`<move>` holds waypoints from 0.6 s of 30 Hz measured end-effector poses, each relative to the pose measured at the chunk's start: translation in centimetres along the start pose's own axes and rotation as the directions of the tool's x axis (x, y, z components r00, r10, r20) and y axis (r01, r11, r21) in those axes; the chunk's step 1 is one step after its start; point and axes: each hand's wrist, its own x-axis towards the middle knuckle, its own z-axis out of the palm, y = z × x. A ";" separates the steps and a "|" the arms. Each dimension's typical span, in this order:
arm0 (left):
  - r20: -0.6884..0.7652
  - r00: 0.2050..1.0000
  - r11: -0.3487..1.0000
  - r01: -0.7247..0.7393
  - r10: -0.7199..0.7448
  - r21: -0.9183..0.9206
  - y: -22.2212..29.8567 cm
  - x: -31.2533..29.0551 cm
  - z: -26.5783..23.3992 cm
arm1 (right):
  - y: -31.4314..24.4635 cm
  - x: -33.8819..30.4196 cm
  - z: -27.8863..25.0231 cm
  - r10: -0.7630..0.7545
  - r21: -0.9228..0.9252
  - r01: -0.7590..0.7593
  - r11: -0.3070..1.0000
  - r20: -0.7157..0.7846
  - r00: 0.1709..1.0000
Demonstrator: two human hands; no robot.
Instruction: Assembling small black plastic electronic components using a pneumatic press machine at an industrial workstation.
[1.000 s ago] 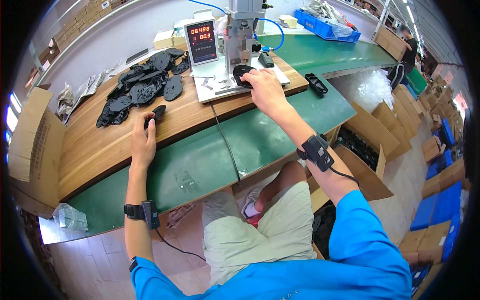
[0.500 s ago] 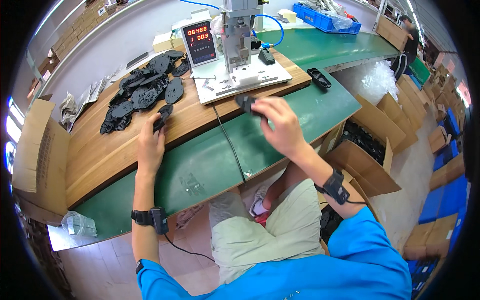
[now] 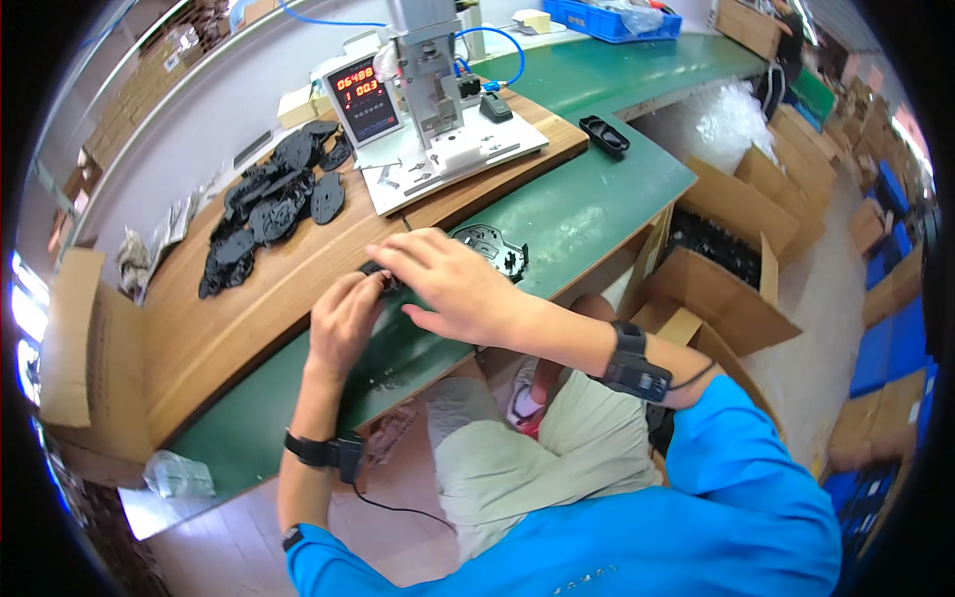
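Note:
Between my two hands, just over the near edge of the wooden board, is a small black plastic part [image 3: 371, 268], mostly covered by fingers. My left hand [image 3: 343, 323] pinches it from the left with closed fingertips. My right hand [image 3: 458, 284] reaches over from the right, its fingers stretched onto the part and its thumb standing apart. Just beyond my right hand, a black plastic shell [image 3: 494, 249] lies on the green tabletop [image 3: 587, 214], its inner side showing. A heap of flat black parts [image 3: 279, 199] rests on the wooden board [image 3: 174, 343].
A bench press [image 3: 433, 99] on a white base stands at the back beside a box with a red display [image 3: 363, 98]. A black tray-like part [image 3: 604, 136] lies to its right. Cardboard boxes [image 3: 731, 289] stand at right, another [image 3: 75, 348] at left.
My right hand has let go of its black piece; a shell now lies on the green tabletop. Both hands have come together around the small part. The whole view has shifted.

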 end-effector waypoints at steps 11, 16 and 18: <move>-0.172 0.847 0.853 0.519 -0.504 0.056 -6.0 -2.9 -0.9 | 5.1 1.4 -3.3 0.054 -0.151 -0.098 0.984 -0.271 0.961; -0.017 0.828 0.823 0.559 -0.561 0.101 -9.5 -1.7 0.8 | 9.8 2.2 -4.2 0.103 -0.042 -0.121 0.992 -0.302 0.948; 0.072 0.798 0.798 0.587 -0.599 0.133 -10.9 -2.0 2.6 | 10.7 3.1 -3.6 0.085 -0.068 -0.116 0.991 -0.346 0.934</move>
